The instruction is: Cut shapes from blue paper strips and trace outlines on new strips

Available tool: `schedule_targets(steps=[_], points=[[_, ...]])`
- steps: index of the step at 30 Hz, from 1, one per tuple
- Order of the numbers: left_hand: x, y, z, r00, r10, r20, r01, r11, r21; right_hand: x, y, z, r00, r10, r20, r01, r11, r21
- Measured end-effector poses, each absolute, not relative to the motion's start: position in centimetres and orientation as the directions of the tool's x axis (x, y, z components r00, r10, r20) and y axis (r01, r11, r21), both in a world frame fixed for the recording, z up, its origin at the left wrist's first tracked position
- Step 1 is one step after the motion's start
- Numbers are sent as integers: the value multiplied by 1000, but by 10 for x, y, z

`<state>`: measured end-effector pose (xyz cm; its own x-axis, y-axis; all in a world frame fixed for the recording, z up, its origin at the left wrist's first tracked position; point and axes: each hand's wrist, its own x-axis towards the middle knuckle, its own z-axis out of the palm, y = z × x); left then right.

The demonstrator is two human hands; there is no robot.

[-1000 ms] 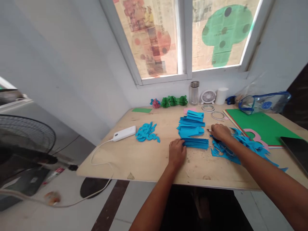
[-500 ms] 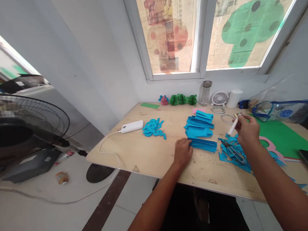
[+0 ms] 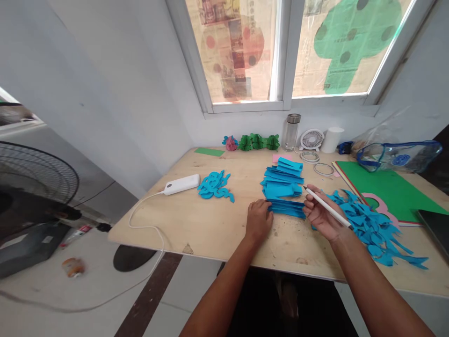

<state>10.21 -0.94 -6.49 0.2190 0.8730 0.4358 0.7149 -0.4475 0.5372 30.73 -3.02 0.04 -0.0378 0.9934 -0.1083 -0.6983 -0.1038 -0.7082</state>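
Two hands [image 3: 259, 219] touch folded paper [image 3: 286, 207] and pen [image 3: 327, 207] below blurred newsprint [image 3: 238, 51].

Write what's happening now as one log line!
left hand: touching folded blue paper | right hand: holding white pen | nearby: blue paper scraps

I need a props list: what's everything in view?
pen: one, white, centre right
folded papers: several, blue, centre
pleated bundle: one, blue, centre
scraps: many, blue, right
curly cutouts: several, blue, left
power bank: one, white, left
paper ornaments: four, mostly green, back
bottle: one, clear, back
small fan: one, white, back
cylinder: one, white, back
rings: multiple, whitish, back
pouch: one, clear, right
paper stack: one, green-topped, right
flat device: one, black, right
large fan: one, dark, left
table: one, wooden, beneath
window: one, white-framed, back
left hand: one, bare, touching pleated bundle
right hand: one, bare, holding pen
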Motion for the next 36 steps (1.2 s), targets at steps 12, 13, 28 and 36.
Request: schedule_targets(steps=[12, 13, 28, 36], points=[[101, -10, -64, 223, 863, 454, 712, -462, 529, 304, -22, -16, 232, 968, 97, -318, 170, -933], [101, -10, -64, 223, 863, 454, 711, -462, 531, 304, -19, -17, 268, 951, 154, -166, 203, -965], [89, -9, -55, -24, 897, 441, 703, -299, 646, 297, -44, -46, -61, 925, 375, 739, 294, -606], [104, 23, -20, 393, 867, 305, 695, -498, 519, 299, -56, -51, -174, 898, 405, 776, 378, -505]])
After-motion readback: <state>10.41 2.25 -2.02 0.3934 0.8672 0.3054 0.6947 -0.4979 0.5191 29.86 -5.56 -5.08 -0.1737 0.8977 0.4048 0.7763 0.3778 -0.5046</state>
